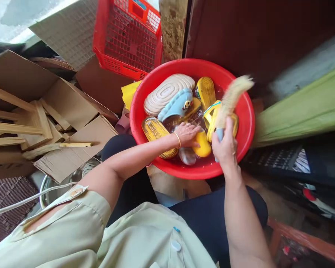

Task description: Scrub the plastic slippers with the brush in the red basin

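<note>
A red basin (248, 123) holds water and several shoes. My left hand (187, 134) grips a yellow shoe (203, 144) near the basin's front, its fingers partly hidden. My right hand (225, 144) is closed round the grey-blue handle of a brush (231, 98), whose pale bristles point up and away. Beyond my hands lie a white ridged sole (167, 91), a light blue shoe (176, 105) with a small face ornament and a yellow sole (206, 91). Another yellow sole (156, 131) leans at the left wall. A yellow strapped sandal (210, 115) is just left of the brush.
Behind the basin stands a red plastic crate (128, 41). Cardboard boxes (72, 100) with wooden pieces (40, 123) are at the left. A green cloth (304, 104) hangs at the right, and a metal bowl (44, 193) sits at lower left.
</note>
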`<state>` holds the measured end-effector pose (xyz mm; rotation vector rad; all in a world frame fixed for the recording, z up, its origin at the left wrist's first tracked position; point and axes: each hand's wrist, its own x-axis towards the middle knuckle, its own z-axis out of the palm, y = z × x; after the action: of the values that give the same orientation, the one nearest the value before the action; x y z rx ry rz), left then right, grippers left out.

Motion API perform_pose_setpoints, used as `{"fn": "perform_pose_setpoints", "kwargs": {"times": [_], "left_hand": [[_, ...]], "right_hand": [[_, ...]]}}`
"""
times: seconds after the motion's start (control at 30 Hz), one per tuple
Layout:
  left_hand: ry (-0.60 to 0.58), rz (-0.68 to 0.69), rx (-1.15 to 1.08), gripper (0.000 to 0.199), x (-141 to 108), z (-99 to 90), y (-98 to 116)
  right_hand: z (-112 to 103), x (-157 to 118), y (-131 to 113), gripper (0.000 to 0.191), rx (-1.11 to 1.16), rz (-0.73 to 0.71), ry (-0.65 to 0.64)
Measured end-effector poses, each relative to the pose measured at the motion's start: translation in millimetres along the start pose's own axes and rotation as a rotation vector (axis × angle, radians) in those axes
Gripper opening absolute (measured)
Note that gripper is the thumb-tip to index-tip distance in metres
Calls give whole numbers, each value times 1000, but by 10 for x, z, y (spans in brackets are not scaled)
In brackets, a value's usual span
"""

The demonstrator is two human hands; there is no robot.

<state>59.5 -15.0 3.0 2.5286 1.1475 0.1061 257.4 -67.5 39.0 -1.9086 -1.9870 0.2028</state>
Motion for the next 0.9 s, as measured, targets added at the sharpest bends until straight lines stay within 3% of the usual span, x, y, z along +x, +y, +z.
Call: {"fn": "perform_pose_setpoints", "kwargs": {"times": [0.13, 0.2, 0.37, 0.57, 0.67, 0.77, 0.9], "left_hand": [[-55, 70, -111, 37, 38, -26, 50], [-33, 84, -256, 28, 24, -39, 39], [-26, 14, -470, 26, -124, -195, -97], [149, 5, -422, 37, -355, -527, -269], [271, -44, -440, 38, -403, -547, -291], [377, -122, -543, 39, -391, -499, -271], [404, -251, -920, 47, -291, -418, -205]], "right_hand": [[66, 24, -153, 68, -141, 36, -133], [130, 99, -141, 68, -185, 72, -180], [183, 209, -153, 67, -105, 78, -111], [34, 161, -131, 68, 41, 149, -1], [42, 168, -113, 75, 186, 228, 54], [66, 180, -146, 89, 508, 346, 45], [2, 176, -238, 91, 856, 473, 89]]}}
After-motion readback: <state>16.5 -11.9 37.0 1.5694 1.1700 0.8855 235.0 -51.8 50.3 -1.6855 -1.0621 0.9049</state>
